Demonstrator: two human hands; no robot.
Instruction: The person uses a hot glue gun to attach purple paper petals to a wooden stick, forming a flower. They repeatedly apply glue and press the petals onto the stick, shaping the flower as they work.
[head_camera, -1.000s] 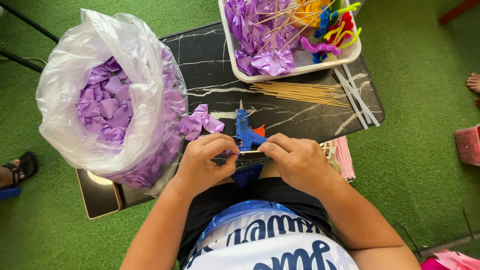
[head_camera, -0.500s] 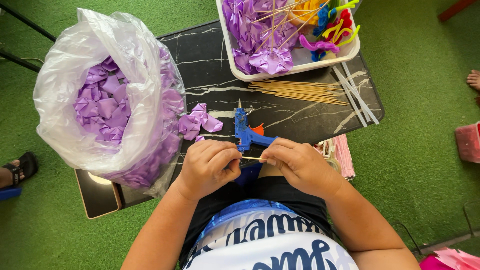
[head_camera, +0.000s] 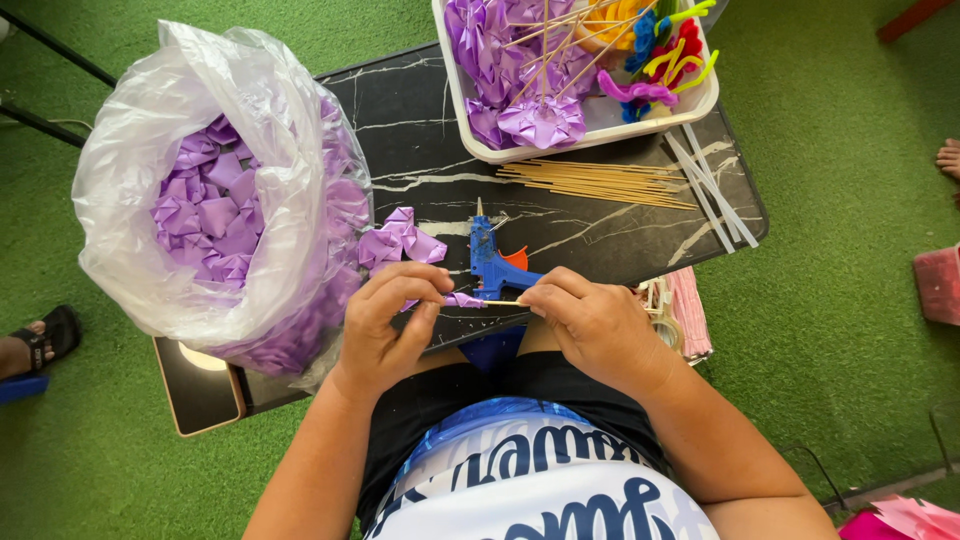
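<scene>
A makeshift craft-making spot is shown, set up on artificial green turf (head_camera: 840, 330) rather than in a fitted workshop. A small black marble-patterned table (head_camera: 400, 110) is crowded with handicraft supplies: a clear bag of purple ribbon flowers (head_camera: 215, 215) at its left edge, a white tray (head_camera: 600, 125) at its far right corner, and wooden skewers (head_camera: 600, 183) and a blue glue gun (head_camera: 488, 262) on its surface.
</scene>
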